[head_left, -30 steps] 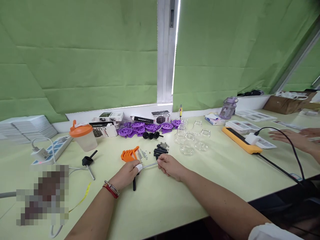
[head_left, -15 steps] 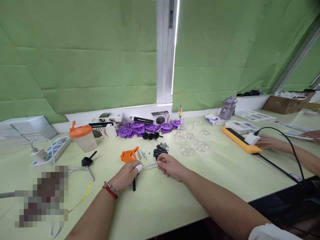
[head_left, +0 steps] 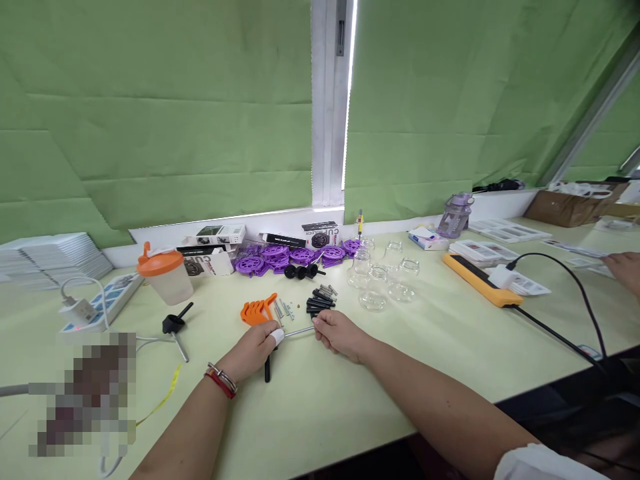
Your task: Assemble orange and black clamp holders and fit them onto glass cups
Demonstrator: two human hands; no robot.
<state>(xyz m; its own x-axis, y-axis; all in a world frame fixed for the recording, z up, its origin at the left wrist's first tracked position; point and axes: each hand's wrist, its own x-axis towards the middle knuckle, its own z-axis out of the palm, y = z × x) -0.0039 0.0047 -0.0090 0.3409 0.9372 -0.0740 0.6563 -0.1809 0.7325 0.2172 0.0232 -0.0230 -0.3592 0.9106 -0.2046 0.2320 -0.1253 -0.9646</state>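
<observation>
A thin metal rod (head_left: 299, 331) runs almost level between my two hands. My left hand (head_left: 256, 348), with white tape round one digit, is closed round the rod's left end; a black handle (head_left: 267, 369) sticks out below it. At the other end, the fingers of my right hand (head_left: 340, 333) pinch the rod's tip. Just beyond my hands lie orange levers (head_left: 257, 310), small screws and pins (head_left: 285, 309), black tubes (head_left: 319, 303) and springs (head_left: 329, 291). Further left rests a black piece with a handle and a metal rod (head_left: 174, 324).
Purple plastic frames (head_left: 275, 257), black cup pieces (head_left: 304, 271) and clear glass-like jars (head_left: 373, 300) stand behind. To the left are an orange-lidded cup (head_left: 167, 275) and a white power strip (head_left: 107, 303). On the right lie a yellow power strip (head_left: 480, 280) and a co-worker's hand (head_left: 626, 270).
My hands and the rod stay nearly where they were. At the right, the co-worker's hand has moved away from the yellow power strip toward the right edge.
</observation>
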